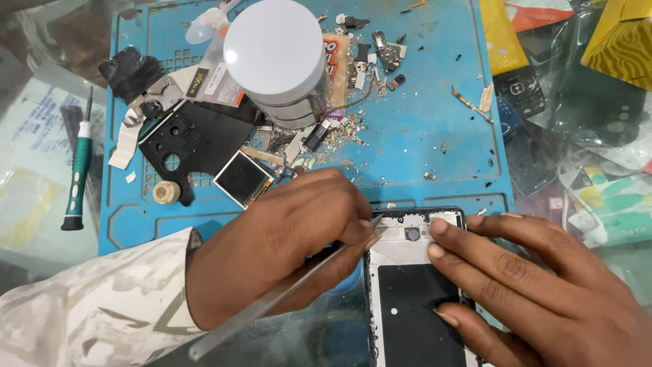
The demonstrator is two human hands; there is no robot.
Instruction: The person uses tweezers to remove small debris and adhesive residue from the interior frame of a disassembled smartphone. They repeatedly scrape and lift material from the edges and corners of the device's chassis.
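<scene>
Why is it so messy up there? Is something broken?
Yes. Small broken bits and shavings lie scattered across the blue mat beside the white jar. The phone lies opened up while the left hand works tweezers into it.

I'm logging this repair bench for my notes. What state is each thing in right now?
phone: back cover off, lying flat, insides exposed
tweezers: gripped, tip at the phone's top edge
left hand: closed on the tweezers
right hand: fingers flat, pressing the phone
screwdriver: lying unused
white jar: lid on

Glass tabletop (41, 224) w/ blue mat (435, 136)
</scene>
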